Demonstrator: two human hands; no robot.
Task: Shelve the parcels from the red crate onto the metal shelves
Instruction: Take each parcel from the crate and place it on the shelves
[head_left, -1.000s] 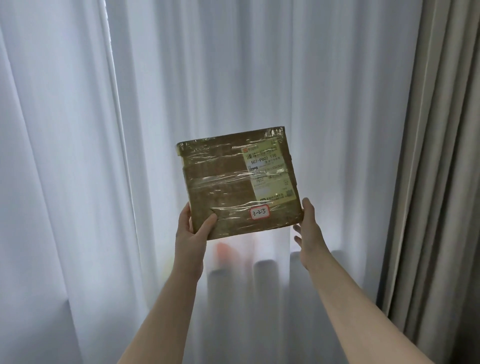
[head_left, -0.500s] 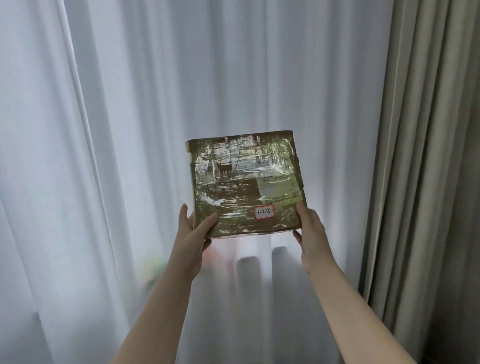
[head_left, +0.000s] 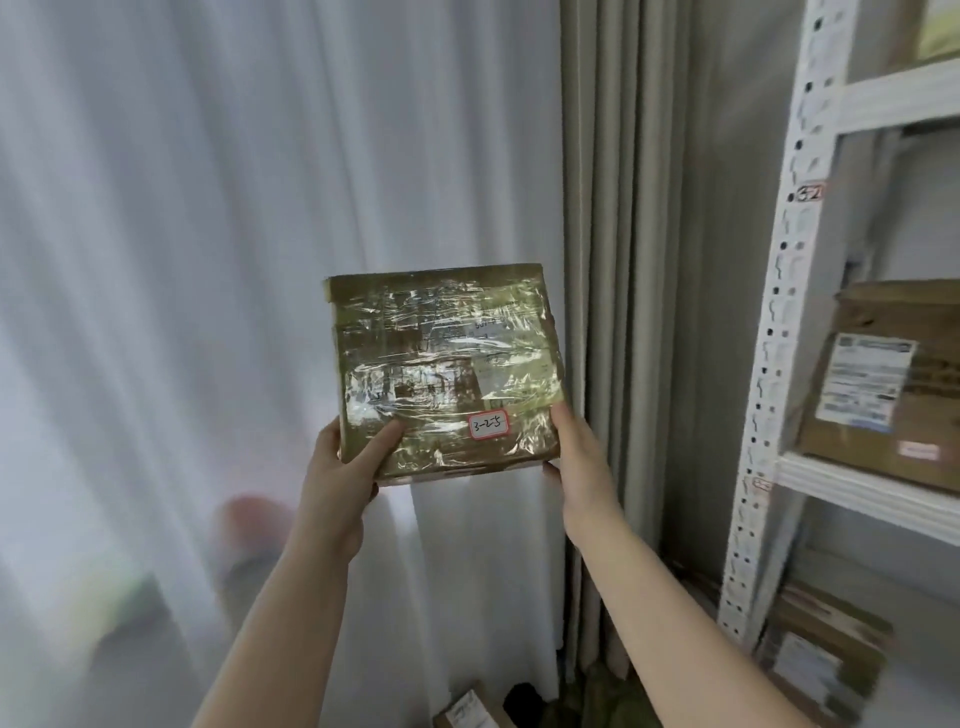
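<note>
Sheer white curtain (head_left: 182, 260) fills the left and far side; metal shelves (head_left: 777, 312) stand at the right, a shelved box (head_left: 883, 384) on one tier. The parcel (head_left: 447, 364) is in mid-air, left of the shelves, upright, facing us. It looks flat, stiff and light, but that glossy tape wrap is probably slick, so corners and edges are the safest hold. Both arms reach forward and up. The left hand (head_left: 337, 467) clamps the lower left corner, thumb across the face; the right hand (head_left: 582, 457) grips the lower right edge. The small sticker (head_left: 488, 425) reads 3-2-5.
</note>
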